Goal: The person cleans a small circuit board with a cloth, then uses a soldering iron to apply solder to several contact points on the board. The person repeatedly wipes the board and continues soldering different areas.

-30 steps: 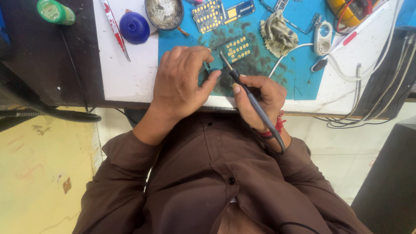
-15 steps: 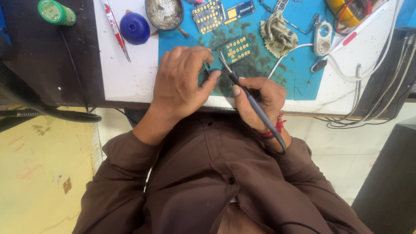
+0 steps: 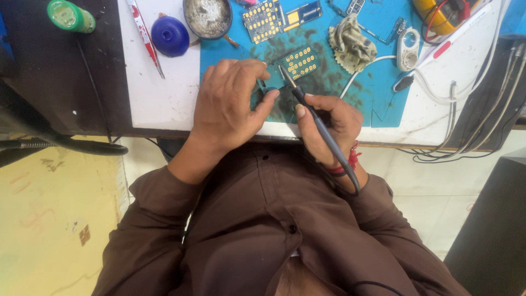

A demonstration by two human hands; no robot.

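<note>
Nearest the body, the right hand [image 3: 329, 123] is wrapped around a slim dark grey soldering iron [image 3: 318, 129], its metal tip pointing up and away to the small dark circuit board with rows of gold pads [image 3: 300, 63]. Just beside it, the left hand [image 3: 230, 104] lies curled over the blue work mat [image 3: 378, 93], thumb and fingertips pinched on a small dark part that is mostly hidden. The board lies just beyond both hands, between them. Farther off stand a round metal dish [image 3: 207, 17], a blue dome-shaped cap [image 3: 170, 35] and a crumpled cloth [image 3: 350, 46].
</note>
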